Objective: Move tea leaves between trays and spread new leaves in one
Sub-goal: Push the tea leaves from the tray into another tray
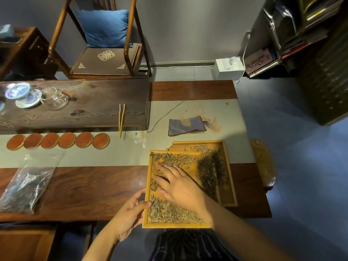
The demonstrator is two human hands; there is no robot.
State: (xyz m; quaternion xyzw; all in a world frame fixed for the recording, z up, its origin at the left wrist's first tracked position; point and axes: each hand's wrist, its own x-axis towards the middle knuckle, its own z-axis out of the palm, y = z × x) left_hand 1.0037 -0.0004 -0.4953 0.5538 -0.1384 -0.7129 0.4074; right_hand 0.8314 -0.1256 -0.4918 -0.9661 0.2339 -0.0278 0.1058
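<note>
A yellow wooden tray [147, 196] lies at the table's near edge, its right side resting over a second tray [230, 178] of the same kind. Pale green-grey tea leaves [169, 213] are scattered across the near tray. A pile of dark tea leaves [212, 172] lies in the second tray. My left hand [130, 215] grips the near tray's left rim, thumb over the edge. My right hand [180, 187] lies flat inside the near tray, fingers spread on the pale leaves. A clear plastic bag of leaves [28, 187] lies at the left.
Several round red coasters [58, 141] line the grey table runner. Bamboo tongs [121, 119], a blue-grey cloth pouch [186, 126] and a dark tea board [75, 104] with porcelain cups [18, 91] lie beyond. A chair with a blue cushion [104, 28] stands behind the table.
</note>
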